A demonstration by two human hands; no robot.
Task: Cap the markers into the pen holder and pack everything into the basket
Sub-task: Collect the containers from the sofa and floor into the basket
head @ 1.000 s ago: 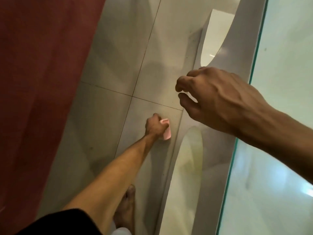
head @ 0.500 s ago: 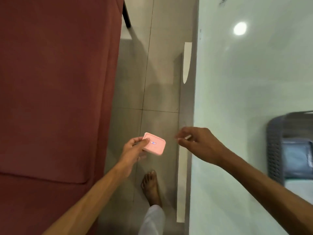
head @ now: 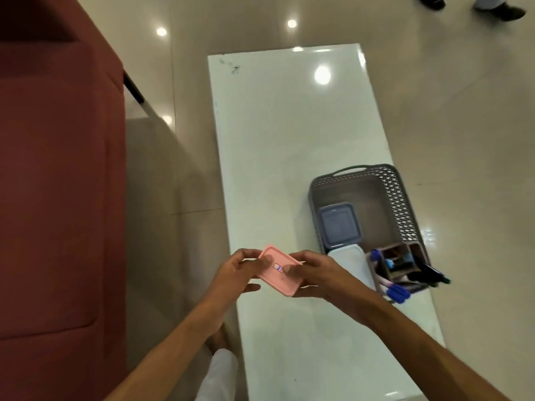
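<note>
Both hands, left (head: 236, 270) and right (head: 311, 274), pinch our pink lid (head: 279, 270) at lower centre, level, probably to pack it into the basket (head: 396, 195) at right.

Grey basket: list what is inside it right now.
Inside the grey basket lie a grey-lidded box, a white-lidded box partly behind the right hand, and a pen holder with markers. Whatever lies under them is covered.

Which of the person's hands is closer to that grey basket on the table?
Right. The right hand holds the pink box just left of the grey basket; the left hand grips the box's far side, farther away.
</note>
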